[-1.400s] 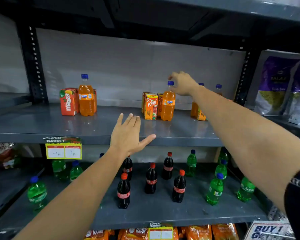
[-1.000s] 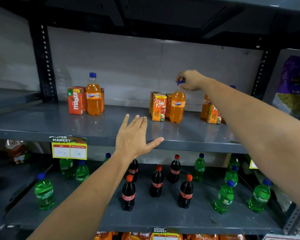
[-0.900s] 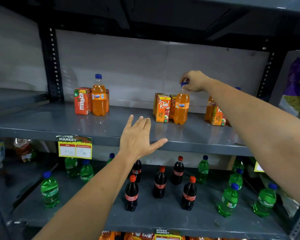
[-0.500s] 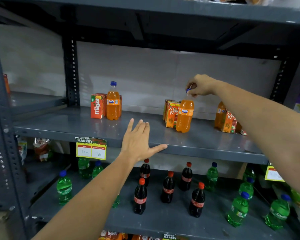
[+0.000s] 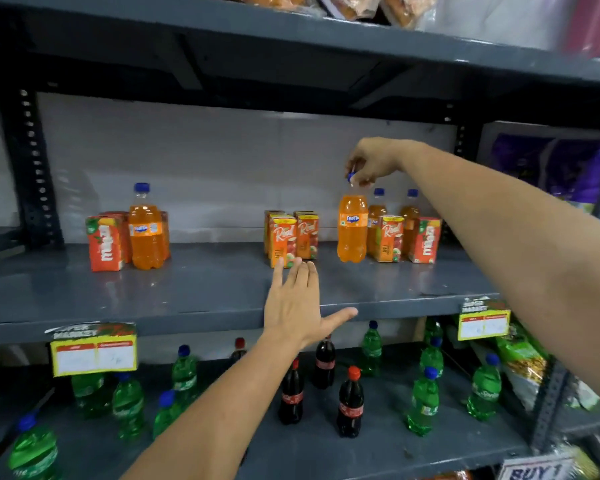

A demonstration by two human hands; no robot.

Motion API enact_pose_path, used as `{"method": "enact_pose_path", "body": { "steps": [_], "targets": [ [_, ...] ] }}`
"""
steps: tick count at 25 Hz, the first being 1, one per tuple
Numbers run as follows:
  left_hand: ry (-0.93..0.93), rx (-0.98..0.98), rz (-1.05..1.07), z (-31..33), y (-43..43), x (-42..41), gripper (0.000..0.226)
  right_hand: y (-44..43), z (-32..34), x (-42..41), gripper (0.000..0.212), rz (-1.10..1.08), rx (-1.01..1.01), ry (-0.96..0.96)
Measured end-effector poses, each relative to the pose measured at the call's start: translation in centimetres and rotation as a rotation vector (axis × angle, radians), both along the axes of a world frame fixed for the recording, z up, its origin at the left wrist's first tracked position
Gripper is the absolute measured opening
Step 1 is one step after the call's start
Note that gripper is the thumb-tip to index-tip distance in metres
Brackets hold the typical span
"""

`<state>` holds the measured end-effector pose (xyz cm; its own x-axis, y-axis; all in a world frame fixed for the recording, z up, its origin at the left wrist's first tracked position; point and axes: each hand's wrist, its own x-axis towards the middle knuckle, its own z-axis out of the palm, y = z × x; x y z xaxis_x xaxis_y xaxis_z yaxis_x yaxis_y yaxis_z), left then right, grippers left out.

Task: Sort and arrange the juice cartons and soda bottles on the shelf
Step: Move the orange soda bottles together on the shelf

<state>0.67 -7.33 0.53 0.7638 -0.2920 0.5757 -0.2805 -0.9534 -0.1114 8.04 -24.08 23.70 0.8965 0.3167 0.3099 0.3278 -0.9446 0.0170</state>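
Note:
My right hand pinches the blue cap of an orange soda bottle, which stands upright on the grey middle shelf. Just right of it are two more orange bottles with juice cartons in front. A cluster of orange "Real" cartons stands left of the held bottle. My left hand lies flat and open on the shelf's front edge, fingertips near those cartons. Far left, another orange bottle stands among red juice cartons.
The lower shelf holds several dark cola bottles and green soda bottles. Yellow price tags hang on the shelf edge. Purple snack bags fill the right bay; packets sit on the top shelf.
My right hand has carried the orange bottle rightwards, away from the Real cartons and next to the right-hand group. The left hand stayed on the shelf edge. The camera shifted.

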Motion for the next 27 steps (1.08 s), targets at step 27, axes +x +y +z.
{"method": "enact_pose_path", "body": {
  "steps": [27],
  "targets": [
    [-0.139, 0.071, 0.118, 0.0, -8.3, 1.8, 0.114, -10.6, -6.0, 8.9, 0.053, 0.034, -0.202, 0.184]
  ]
}}
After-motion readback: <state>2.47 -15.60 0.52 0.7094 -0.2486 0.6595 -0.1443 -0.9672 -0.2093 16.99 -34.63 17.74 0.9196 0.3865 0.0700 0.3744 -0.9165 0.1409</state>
